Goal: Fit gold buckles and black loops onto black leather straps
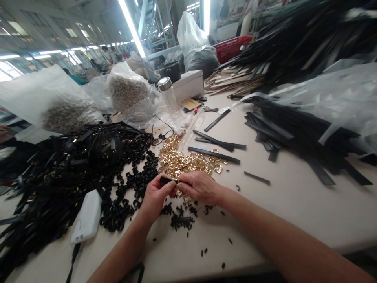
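My left hand (157, 192) is closed on a short black strap (166, 180), which sticks out between thumb and fingers. Thumb and forefinger of my right hand (202, 186) pinch the strap's other end, touching the left fingertips. Any small part between the fingers is hidden. Just beyond both hands lies a heap of gold metal buckles (179, 161). To the left spreads a pile of small black loops (118, 214). Small black scraps (181, 221) are scattered on the table below the hands. Several loose black strips (213, 155) rest past the buckles.
A large heap of black straps with gold fittings (73, 169) covers the left side, with a white power bank (86, 216) beside it. Eyeglasses (161, 136), a glass bottle (167, 94) and filled plastic bags (129, 90) stand farther back. Black strips (279, 129) pile up at right.
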Demonstrator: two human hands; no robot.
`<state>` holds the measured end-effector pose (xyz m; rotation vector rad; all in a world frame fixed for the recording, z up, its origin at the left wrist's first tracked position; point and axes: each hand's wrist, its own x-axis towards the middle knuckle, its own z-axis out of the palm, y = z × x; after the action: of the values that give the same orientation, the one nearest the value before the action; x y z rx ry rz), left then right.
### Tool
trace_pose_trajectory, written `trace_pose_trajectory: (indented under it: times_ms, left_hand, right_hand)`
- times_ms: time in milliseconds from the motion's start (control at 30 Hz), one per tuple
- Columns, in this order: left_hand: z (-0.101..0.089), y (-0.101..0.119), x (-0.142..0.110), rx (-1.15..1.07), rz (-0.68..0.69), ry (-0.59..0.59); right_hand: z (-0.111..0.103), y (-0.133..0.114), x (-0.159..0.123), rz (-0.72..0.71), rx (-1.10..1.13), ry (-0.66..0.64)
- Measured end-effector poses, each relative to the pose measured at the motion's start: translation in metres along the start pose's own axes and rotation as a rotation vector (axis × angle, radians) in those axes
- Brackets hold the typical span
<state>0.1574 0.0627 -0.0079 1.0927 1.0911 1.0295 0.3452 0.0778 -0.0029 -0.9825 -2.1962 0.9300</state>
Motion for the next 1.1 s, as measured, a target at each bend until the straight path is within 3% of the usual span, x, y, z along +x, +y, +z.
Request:
trace_pose_trajectory:
  times_ms: [200,400,767,1100]
  left_hand:
    - [-0.0012,-0.0013,0.0011,-0.18,-0.064,-0.05]
    - [-0.005,-0.0009,0.0011,-0.212,-0.072,-0.117]
    - [-0.0011,0.0069,-0.0024,-0.173,-0.011,-0.241]
    - [-0.0035,0.0022,-0.0039,-0.007,0.047,-0.192]
  right_hand:
    - [-0.0058,-0.002,-0.0024,0.071,0.33,-0.105]
    - [-0.0042,-0.0006,-0.004,0.094,0.501,-0.186]
    - [-0.0083,-0.0041,-0.004,0.015,0.435,-0.198]
    - [-0.0086,-0.0023,-0.0045,-0.076,0.257,-0.14]
